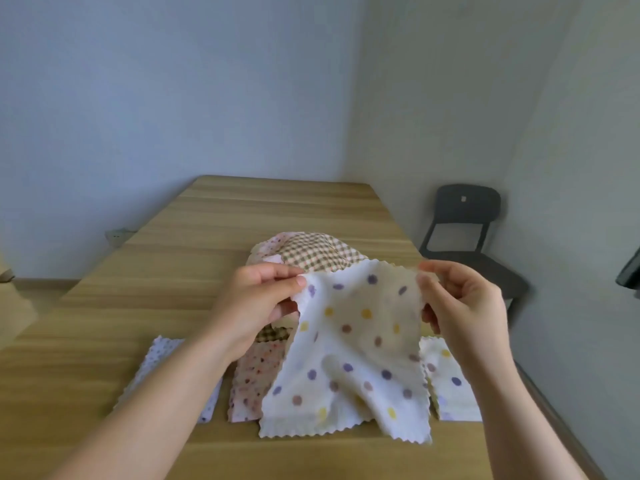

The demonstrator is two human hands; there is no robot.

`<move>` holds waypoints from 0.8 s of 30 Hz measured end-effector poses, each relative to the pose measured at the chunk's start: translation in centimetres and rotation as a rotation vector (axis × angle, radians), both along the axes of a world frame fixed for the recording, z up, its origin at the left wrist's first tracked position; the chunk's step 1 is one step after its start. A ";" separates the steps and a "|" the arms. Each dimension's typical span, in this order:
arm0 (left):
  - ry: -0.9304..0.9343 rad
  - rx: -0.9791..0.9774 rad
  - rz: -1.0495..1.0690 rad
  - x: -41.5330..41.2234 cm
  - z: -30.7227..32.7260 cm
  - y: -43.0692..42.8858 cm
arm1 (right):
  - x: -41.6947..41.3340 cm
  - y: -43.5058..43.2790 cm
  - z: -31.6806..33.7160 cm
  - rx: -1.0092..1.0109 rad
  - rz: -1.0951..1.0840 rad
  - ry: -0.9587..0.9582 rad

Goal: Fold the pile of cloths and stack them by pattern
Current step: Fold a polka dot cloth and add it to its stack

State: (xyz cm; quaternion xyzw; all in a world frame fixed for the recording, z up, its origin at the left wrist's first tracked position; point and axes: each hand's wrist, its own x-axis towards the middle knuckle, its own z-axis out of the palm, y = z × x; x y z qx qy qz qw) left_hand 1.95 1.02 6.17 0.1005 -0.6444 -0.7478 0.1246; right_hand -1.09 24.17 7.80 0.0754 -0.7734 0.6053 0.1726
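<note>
Two hands hold one white polka-dot cloth (353,358) up by its top corners over the wooden surface (242,216). The left hand (256,299) pinches the upper left corner between thumb and forefinger, its other fingers curled under the fabric. The right hand (464,306) pinches the upper right corner the same way, fingers curled behind the zigzag edge. The cloth hangs slack between them, its lower hem down near the surface; whether it touches cannot be told.

Beyond both hands, just behind the held cloth, lies the unfolded pile (311,254) with a brown checked piece on top. Past the pile, bare wood runs to the surface's far edge. Left of the left hand the surface is open out to its left edge. The right edge runs close beside the right forearm, leaving little room there; a dark chair (464,230) stands beyond it.

Under the left forearm lies a folded small-dotted cloth (162,368). Below the left hand, partly under the held cloth, lies a pink flecked cloth (256,379). Below the right hand lies a folded polka-dot cloth (450,386).
</note>
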 end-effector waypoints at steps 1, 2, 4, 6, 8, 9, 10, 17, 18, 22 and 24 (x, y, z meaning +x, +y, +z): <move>-0.007 -0.007 -0.024 0.1 -0.2 0.3 | 0.2 -0.2 0.0 0.005 0.052 -0.017; -0.010 -0.011 -0.035 0.2 -0.3 0.5 | 0.3 -0.3 0.0 0.008 0.107 -0.035; -0.002 -0.020 -0.015 0.4 -0.3 0.8 | 0.6 -0.6 0.2 0.008 0.199 -0.052; 0.025 -0.063 0.044 0.4 0.0 0.9 | 0.8 -0.7 0.2 -0.026 0.260 -0.062; 0.071 -0.131 0.117 0.4 0.2 1.0 | 0.9 -0.8 0.5 -0.078 0.323 -0.089; 0.091 -0.154 0.145 0.4 0.2 1.1 | 1.0 -0.8 0.6 -0.089 0.373 -0.120; 0.106 -0.165 0.164 0.5 0.4 1.1 | 1.0 -0.8 0.9 -0.092 0.439 -0.156; 0.064 -0.002 0.065 1.0 0.3 1.5 | 1.2 -1.4 0.7 0.072 0.421 -0.056; 0.067 0.036 0.066 1.0 0.4 1.7 | 1.2 -1.5 0.5 0.104 0.367 -0.003; 0.063 0.132 0.105 0.9 0.4 1.8 | 1.0 -2.0 0.3 0.224 0.216 0.197; 0.037 0.146 0.096 1.0 0.2 1.9 | 1.1 -2.2 0.5 0.238 0.233 0.229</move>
